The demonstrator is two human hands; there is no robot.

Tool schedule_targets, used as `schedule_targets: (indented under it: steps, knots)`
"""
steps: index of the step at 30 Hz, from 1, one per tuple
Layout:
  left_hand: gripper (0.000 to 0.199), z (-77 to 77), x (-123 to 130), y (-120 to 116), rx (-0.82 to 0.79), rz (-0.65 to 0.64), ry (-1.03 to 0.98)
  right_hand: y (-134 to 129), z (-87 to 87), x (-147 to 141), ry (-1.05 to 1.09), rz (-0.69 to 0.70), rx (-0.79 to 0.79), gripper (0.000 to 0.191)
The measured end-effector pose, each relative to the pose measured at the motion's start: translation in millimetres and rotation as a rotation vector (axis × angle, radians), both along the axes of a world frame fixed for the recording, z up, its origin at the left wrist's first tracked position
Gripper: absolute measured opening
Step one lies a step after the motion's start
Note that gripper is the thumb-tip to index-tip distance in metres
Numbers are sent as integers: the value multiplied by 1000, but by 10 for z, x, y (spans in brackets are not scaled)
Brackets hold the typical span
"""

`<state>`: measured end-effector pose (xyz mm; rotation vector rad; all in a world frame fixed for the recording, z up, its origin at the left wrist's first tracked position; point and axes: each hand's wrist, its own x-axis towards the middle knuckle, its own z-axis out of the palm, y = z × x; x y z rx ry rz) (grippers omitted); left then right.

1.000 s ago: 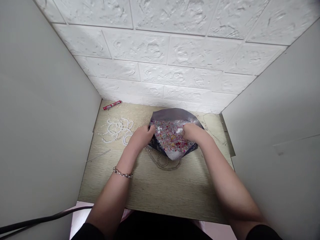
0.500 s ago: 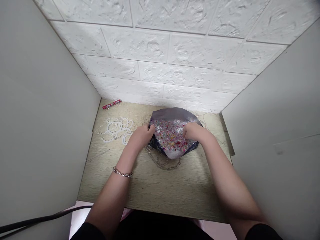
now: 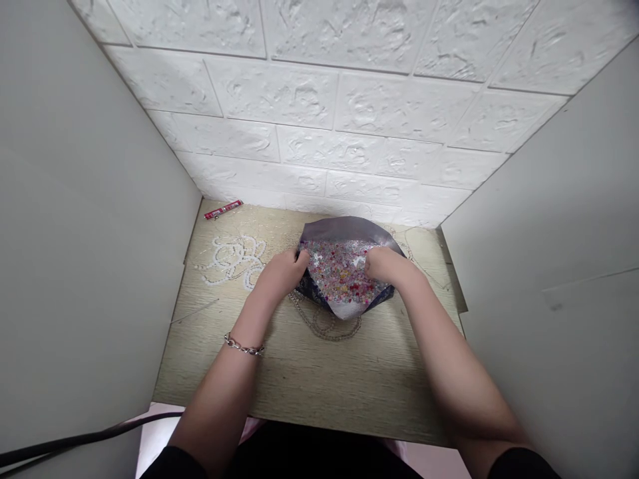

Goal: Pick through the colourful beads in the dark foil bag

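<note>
The bag (image 3: 347, 229) sits at the centre of the clock, on the far half of the table (image 3: 319, 389), its mouth spread wide. Grey lining stands up at 12 o'clock, a pale lip points down at 6, and dark outer sides show at 5 and 7. Beads (image 3: 342, 271) in red, pink, yellow and clear lie inside, with a few white bits (image 3: 358, 261) among them.

The left hand (image 3: 283, 271) pinches the rim at 9 o'clock, thumb on the inner side. The right hand (image 3: 388, 265) reaches over the rim at 3 o'clock with fingers curled against the beads; I cannot tell whether it grips any of them.

A bracelet (image 3: 243, 346) circles the left wrist. White strings (image 3: 238, 259) lie in loops at 9 o'clock, beyond the left hand, and a red packet (image 3: 223, 210) at 10. A thin stick (image 3: 194, 311) lies between 8 and 9. A clear string (image 3: 332, 338) loops out from under the bag at 6 to 7. The wall (image 3: 309, 93) rises at 12, and a black cable (image 3: 90, 438) runs in at 8
</note>
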<state>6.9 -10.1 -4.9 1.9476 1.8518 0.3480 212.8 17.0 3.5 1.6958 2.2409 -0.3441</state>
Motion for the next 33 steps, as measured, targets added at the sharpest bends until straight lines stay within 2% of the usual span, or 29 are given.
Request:
schedule_targets:
  steps: [5, 17, 27, 33]
  knots:
    - [58, -8, -11, 0, -2, 11, -4, -6, -52, -6, -24, -44, -1, 27]
    - [61, -36, -54, 26, 2, 10, -37, -118, -16, -77, 31, -129, 19, 26]
    - [63, -74, -85, 73, 4, 7, -36, -321, 22, -156, 38, -204, 78, 34]
    - [64, -56, -96, 81, 1, 21, -22, -349, -12, -208, 74, -237, 90, 32]
